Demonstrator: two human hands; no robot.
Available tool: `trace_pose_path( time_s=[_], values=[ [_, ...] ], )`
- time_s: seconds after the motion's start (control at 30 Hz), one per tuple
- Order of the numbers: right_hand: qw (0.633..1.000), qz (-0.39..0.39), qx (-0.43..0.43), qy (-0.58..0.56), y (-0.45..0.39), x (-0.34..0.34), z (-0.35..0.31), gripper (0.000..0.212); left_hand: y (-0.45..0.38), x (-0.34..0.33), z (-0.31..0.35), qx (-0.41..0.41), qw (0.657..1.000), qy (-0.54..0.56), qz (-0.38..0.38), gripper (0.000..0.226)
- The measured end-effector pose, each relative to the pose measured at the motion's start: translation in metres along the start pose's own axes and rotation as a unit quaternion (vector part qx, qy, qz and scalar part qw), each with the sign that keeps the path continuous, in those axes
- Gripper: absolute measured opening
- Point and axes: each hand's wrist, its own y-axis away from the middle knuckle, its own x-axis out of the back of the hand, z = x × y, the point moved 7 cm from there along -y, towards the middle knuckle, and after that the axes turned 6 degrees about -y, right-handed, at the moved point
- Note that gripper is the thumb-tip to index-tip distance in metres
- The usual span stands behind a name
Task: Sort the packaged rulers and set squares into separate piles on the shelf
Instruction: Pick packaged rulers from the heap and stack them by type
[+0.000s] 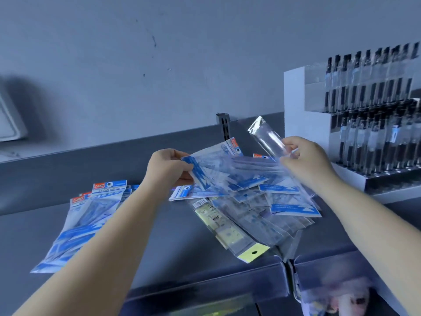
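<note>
Both arms reach forward, left hand point(169, 168) and right hand point(305, 159) each pinching a packet

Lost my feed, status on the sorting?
Left hand grips blue set-square pack. Right hand pinches clear ruler sleeve. Mixed heap unsorted below.

Blue-and-white set square packs point(84, 215) with red-and-blue headers are seen on the dark grey shelf point(159, 236), a clear ruler sleeve point(271, 139) with a pale yellow-tabbed pack point(254, 254) nearby, and black pens point(373, 133) in a white display stand point(296, 99).
</note>
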Motion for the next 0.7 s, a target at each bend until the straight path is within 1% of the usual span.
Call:
trace_pose_path(
  time_s=[0.1,0.23,0.3,0.37,0.43,0.53,0.6,0.7],
  values=[
    [0.999,0.005,0.047,-0.019,0.000,-0.002,-0.029,0.029,0.017,0.036,-0.009,0.004,0.997,0.053,0.052,0.019],
    [0.993,-0.042,0.078,-0.081,0.009,-0.035,-0.073,0.026,0.042,0.071,-0.030,0.037,0.981,0.173,0.084,0.020],
    [0.986,-0.070,0.094,-0.115,0.016,-0.057,-0.095,0.030,0.052,0.088,-0.040,0.042,0.968,0.227,0.095,0.023],
    [0.980,-0.095,0.091,-0.149,0.024,-0.079,-0.114,0.036,0.059,0.107,-0.048,0.032,0.962,0.253,0.103,0.026],
    [0.973,-0.117,0.078,-0.182,0.032,-0.099,-0.130,0.038,0.062,0.128,-0.053,0.017,0.962,0.248,0.114,0.027],
    [0.959,-0.151,0.052,-0.234,0.044,-0.129,-0.151,0.034,0.061,0.156,-0.062,0.010,0.966,0.228,0.123,0.027],
    [0.954,-0.166,0.035,-0.248,0.050,-0.147,-0.161,0.033,0.058,0.171,-0.070,0.015,0.975,0.193,0.112,0.027],
    [0.943,-0.186,0.003,-0.274,0.058,-0.174,-0.174,0.037,0.051,0.185,-0.080,0.029,0.988,0.130,0.079,0.027]
  ],
)
